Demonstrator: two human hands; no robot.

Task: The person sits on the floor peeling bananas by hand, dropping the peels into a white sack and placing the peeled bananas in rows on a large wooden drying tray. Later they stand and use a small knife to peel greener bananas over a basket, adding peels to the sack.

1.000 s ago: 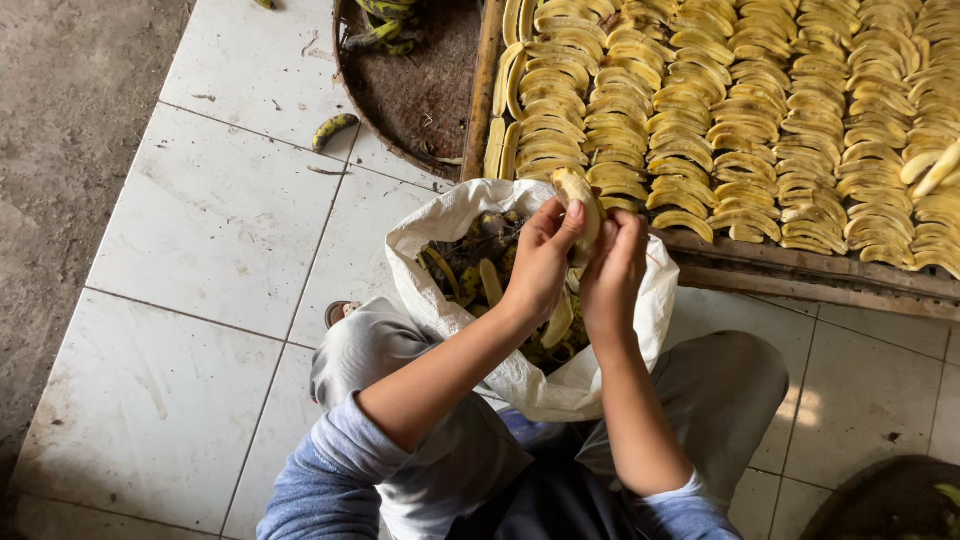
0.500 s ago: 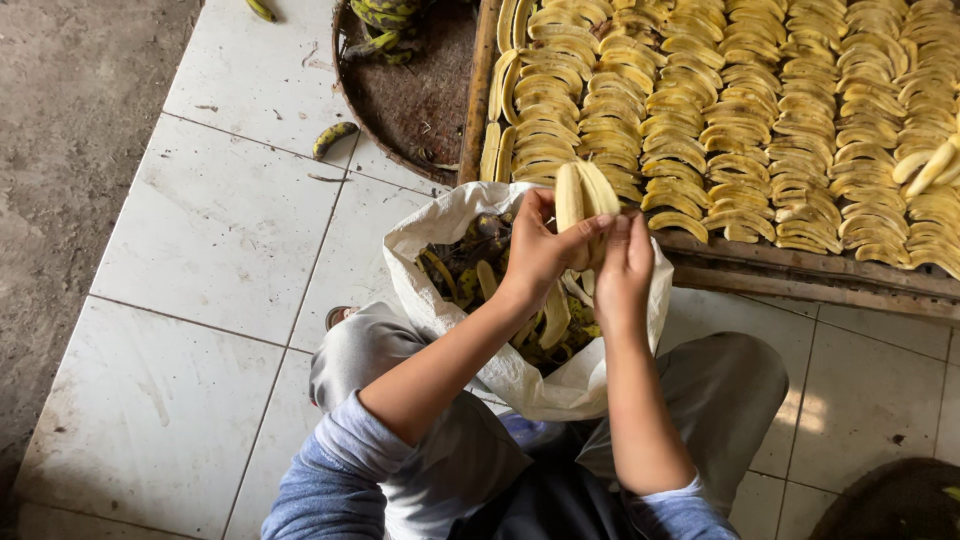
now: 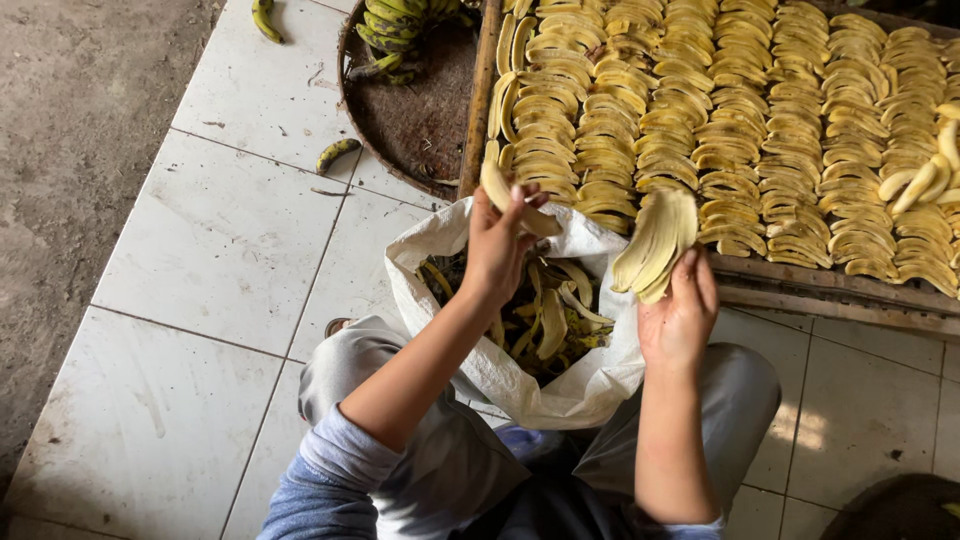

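Head cam, so here's what I've got. Left hand (image 3: 497, 250) is raised over the white sack (image 3: 520, 370), forearm angled up, grip pinching a single pale yellow banana slice (image 3: 515, 200). Right hand (image 3: 678, 315) is palm up just right of the sack, grip closed around the bottom of a fanned stack of slices (image 3: 655, 245). Fingertips are partly hidden behind the fruit. Past both grips, the wooden drying tray (image 3: 830, 290) runs out of frame. Peels (image 3: 550, 320) sit below the left grip.
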